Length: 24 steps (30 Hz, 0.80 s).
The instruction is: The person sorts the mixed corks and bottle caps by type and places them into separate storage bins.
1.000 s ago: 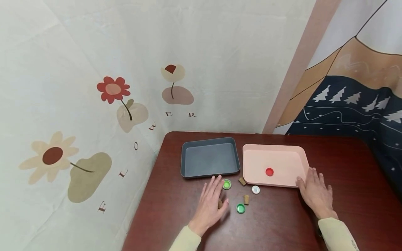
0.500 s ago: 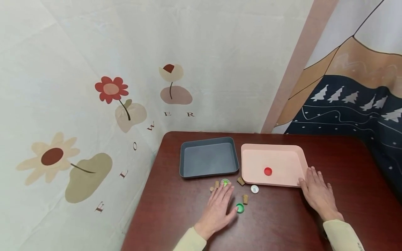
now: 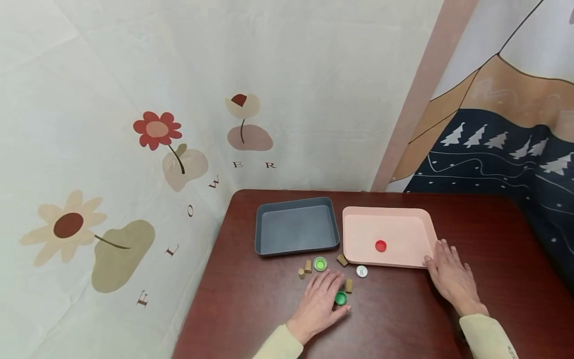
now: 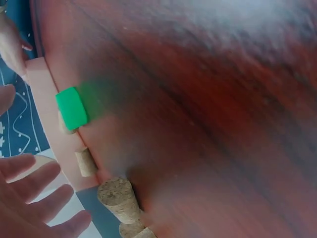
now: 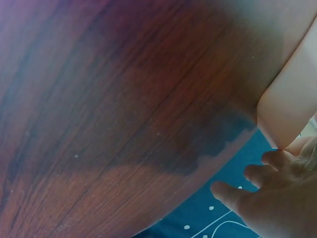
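Note:
My left hand [image 3: 317, 305] hovers over the near side of the table with fingers extended and thumb spread, holding nothing. Beside it lie a dark green bottle cap [image 3: 341, 298] and a cork [image 3: 349, 285]. Beyond the fingertips are a light green cap [image 3: 320, 264] and two more corks, one lying [image 3: 308, 266] and one smaller [image 3: 301, 273]. My right hand [image 3: 454, 279] rests against the near right corner of the pink tray [image 3: 412, 219], fingers fairly straight. A red cap [image 3: 380, 246] lies in that tray. The left wrist view shows the green cap [image 4: 72, 108] on edge of the hand's reach.
A dark grey tray [image 3: 296, 227] stands left of the pink one on the brown table [image 3: 376, 324]. Another cork [image 3: 342, 260] and a white cap [image 3: 361, 271] lie along the pink tray's near edge. A printed cloth [image 3: 314, 99] hangs behind the table.
My left hand has moved right and nearer, from beside the light green cap to beside the dark green one, uncovering the left corks. The right hand stays at the pink tray's corner.

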Each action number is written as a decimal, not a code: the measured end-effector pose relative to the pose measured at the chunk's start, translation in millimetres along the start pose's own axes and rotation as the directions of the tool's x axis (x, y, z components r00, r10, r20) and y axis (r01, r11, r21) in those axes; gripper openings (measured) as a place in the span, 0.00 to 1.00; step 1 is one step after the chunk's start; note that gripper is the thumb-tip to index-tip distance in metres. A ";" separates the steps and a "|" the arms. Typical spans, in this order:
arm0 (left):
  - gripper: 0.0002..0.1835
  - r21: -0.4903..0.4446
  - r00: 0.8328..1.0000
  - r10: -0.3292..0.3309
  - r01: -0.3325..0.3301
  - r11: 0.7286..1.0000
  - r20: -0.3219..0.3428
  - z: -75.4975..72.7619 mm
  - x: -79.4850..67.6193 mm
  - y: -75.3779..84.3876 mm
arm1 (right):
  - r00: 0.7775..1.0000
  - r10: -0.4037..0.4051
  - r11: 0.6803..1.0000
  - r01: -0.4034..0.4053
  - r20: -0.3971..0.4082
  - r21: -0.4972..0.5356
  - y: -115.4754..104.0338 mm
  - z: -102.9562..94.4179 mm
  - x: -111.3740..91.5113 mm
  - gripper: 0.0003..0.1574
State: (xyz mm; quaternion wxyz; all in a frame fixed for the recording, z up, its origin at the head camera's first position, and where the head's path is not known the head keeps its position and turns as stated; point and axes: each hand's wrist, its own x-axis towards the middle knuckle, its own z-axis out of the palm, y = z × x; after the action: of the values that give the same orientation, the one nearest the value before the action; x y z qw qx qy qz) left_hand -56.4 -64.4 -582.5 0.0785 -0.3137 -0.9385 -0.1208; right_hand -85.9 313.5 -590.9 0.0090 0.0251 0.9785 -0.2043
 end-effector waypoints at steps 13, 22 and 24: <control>0.21 0.136 0.999 0.047 -0.046 0.990 -0.008 11.8 0.8 -3.8 | 1.000 0.006 1.000 -0.006 -0.001 0.009 -1.4 0.1 0.4 0.48; 0.18 0.183 0.999 0.046 -0.047 0.982 0.011 12.3 2.0 -3.0 | 1.000 0.000 1.000 0.000 0.000 0.010 -0.7 0.7 0.4 0.48; 0.17 0.186 0.999 0.045 -0.047 0.981 0.015 12.1 1.8 -2.9 | 1.000 0.001 1.000 -0.001 -0.001 0.010 -0.9 0.9 0.5 0.48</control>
State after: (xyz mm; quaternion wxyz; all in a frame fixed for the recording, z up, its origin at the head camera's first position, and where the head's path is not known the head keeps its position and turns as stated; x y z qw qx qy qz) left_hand -60.4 -62.2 -594.3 0.1053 -0.3273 -0.9386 -0.0292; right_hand -86.5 312.4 -591.3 0.0086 0.0259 0.9775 -0.2091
